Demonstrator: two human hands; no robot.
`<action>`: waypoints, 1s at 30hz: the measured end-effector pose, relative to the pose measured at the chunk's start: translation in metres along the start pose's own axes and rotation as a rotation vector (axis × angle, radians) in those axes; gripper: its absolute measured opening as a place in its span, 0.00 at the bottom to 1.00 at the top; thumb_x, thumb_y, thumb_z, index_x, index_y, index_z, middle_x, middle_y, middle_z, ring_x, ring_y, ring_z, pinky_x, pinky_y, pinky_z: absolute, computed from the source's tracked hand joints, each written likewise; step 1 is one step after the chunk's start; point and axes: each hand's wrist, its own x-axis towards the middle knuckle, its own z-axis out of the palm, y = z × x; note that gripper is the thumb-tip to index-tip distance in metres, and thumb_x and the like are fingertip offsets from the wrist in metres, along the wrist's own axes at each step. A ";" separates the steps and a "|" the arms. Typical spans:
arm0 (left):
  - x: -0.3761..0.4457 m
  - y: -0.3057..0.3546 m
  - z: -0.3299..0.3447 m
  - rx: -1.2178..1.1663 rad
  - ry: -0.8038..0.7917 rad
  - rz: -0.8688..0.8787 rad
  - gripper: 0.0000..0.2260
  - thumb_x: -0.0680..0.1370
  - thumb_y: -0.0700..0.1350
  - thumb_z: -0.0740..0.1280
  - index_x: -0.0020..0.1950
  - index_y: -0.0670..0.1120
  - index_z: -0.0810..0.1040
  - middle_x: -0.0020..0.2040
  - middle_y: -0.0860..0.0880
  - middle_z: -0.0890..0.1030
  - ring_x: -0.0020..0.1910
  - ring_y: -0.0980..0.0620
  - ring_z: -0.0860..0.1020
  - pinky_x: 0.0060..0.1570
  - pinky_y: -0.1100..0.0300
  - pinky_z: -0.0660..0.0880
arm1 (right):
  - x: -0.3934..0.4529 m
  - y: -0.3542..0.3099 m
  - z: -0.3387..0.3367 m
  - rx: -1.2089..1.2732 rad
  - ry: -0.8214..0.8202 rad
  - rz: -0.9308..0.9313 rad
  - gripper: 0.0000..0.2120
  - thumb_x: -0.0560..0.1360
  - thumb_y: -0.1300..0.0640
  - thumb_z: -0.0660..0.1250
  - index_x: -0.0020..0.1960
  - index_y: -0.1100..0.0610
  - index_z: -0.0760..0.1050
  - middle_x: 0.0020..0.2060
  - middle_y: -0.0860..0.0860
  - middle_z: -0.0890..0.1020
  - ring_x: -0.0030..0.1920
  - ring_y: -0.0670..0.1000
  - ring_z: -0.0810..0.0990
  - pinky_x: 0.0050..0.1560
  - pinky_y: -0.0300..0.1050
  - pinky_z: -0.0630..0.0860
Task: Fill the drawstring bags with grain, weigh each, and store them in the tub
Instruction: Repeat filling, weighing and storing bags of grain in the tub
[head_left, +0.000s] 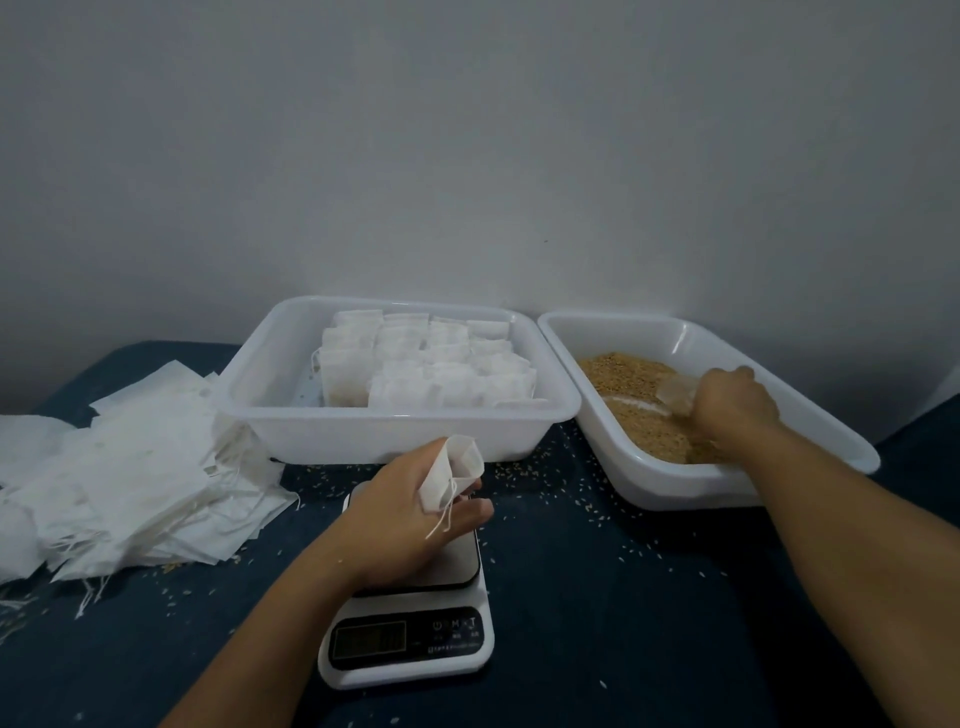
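Two hands: both busy.
Left hand (415, 512): pinches an empty drawstring bag (451, 470) above the scale (410, 623).
Right hand (730, 402): grips a scoop (675, 391) in the grain (628, 384).

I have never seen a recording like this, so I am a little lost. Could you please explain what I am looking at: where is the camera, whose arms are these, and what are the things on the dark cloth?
There is no machine here. A person wears one camera on the head, so you look down along their own two arms.

The left hand holds an empty white drawstring bag above a small kitchen scale. The right hand reaches into the right tub of brown grain and seems to grip a scoop; it is blurred.

The other tub holds rows of filled bags. A pile of empty bags lies at the left. Loose grains are scattered on the cloth.
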 end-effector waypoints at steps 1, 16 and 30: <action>0.000 0.000 0.001 0.009 -0.007 0.001 0.15 0.78 0.59 0.75 0.49 0.49 0.76 0.46 0.50 0.81 0.48 0.48 0.81 0.54 0.43 0.79 | 0.000 0.000 0.000 -0.008 0.004 0.013 0.18 0.80 0.57 0.68 0.68 0.63 0.75 0.63 0.61 0.71 0.58 0.63 0.79 0.52 0.54 0.77; 0.000 -0.001 0.003 -0.031 0.001 0.062 0.10 0.80 0.51 0.75 0.47 0.52 0.75 0.43 0.51 0.79 0.44 0.49 0.78 0.52 0.45 0.77 | 0.012 -0.062 0.014 0.288 -0.129 -0.230 0.14 0.81 0.51 0.71 0.44 0.62 0.82 0.39 0.55 0.81 0.39 0.54 0.78 0.40 0.46 0.74; 0.000 -0.001 0.003 -0.009 0.065 0.055 0.08 0.79 0.52 0.75 0.48 0.53 0.77 0.46 0.54 0.81 0.49 0.51 0.81 0.55 0.47 0.79 | 0.023 -0.056 0.027 1.077 -0.273 0.103 0.13 0.77 0.54 0.77 0.50 0.65 0.82 0.37 0.58 0.84 0.35 0.54 0.80 0.38 0.48 0.78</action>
